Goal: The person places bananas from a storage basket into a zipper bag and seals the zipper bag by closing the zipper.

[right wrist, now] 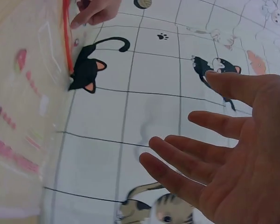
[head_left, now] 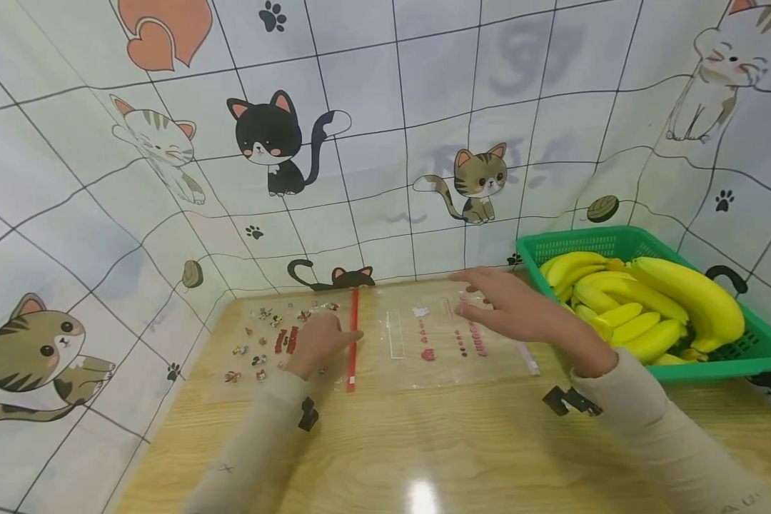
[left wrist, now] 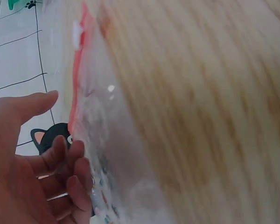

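Note:
On the wooden table lie two clear zip bags side by side. The left zip bag [head_left: 231, 382] has a red zip strip [head_left: 352, 357] and holds several small colourful charms. Over its right part hovers my left hand [head_left: 321, 343], thumb apart and fingers loosely bent; nothing shows between them in the left wrist view. The right zip bag [head_left: 411, 375] has a pale pink strip [head_left: 528, 358] and contains small pink and white pieces. Above its right side is my right hand [head_left: 507, 303], fingers spread and relaxed, holding nothing, as the right wrist view confirms.
A green plastic basket [head_left: 732, 368] full of yellow bananas [head_left: 694, 293] stands at the right, close to my right forearm. A wall covering with cartoon cats [head_left: 373, 178] rises behind the table [head_left: 437, 442] and along both sides.

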`<move>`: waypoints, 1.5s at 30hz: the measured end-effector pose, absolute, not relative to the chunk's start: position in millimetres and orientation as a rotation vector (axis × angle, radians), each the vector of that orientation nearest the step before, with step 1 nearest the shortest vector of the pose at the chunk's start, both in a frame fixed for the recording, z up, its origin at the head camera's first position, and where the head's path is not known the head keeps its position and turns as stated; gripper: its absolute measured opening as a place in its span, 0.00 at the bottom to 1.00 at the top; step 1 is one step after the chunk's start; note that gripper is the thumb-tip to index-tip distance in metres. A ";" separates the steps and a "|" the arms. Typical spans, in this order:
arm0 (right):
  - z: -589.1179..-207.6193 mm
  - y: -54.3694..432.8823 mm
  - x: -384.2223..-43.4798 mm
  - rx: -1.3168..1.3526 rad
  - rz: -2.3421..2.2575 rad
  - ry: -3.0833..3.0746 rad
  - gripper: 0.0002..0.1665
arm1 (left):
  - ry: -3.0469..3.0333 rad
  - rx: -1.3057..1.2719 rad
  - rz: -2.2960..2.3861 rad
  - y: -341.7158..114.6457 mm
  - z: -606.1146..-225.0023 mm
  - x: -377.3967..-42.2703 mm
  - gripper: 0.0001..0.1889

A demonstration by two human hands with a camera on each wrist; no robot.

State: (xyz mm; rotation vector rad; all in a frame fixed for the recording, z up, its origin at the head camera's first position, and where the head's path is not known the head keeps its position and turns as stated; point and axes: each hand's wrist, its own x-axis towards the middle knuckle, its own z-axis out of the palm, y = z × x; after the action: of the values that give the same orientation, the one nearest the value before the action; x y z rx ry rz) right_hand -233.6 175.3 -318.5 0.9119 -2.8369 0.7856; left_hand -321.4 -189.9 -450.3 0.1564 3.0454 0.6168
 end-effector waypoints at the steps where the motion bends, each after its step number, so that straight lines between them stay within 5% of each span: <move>1: -324.7 173.6 -235.1 0.914 0.827 -2.835 0.32 | 3.029 0.128 0.610 -189.4 -453.1 -321.4 0.28; 13: -373.1 170.3 -247.4 0.877 1.042 -2.863 0.31 | 2.947 0.109 0.545 -191.3 -461.4 -328.5 0.15; 23: -389.7 166.7 -254.7 0.892 1.087 -2.880 0.32 | 2.928 0.120 0.959 -193.5 -456.9 -317.7 0.20; 45: -390.9 123.8 -265.4 0.782 1.414 -2.840 0.28 | 2.658 0.285 1.499 -122.7 -405.2 -270.3 0.14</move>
State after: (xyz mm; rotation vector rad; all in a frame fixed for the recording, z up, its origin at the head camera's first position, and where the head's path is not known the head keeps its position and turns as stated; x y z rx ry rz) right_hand -265.4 123.8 -390.9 0.7823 -2.8398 1.4145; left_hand -270.3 -122.7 -405.2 0.2853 2.6579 1.4991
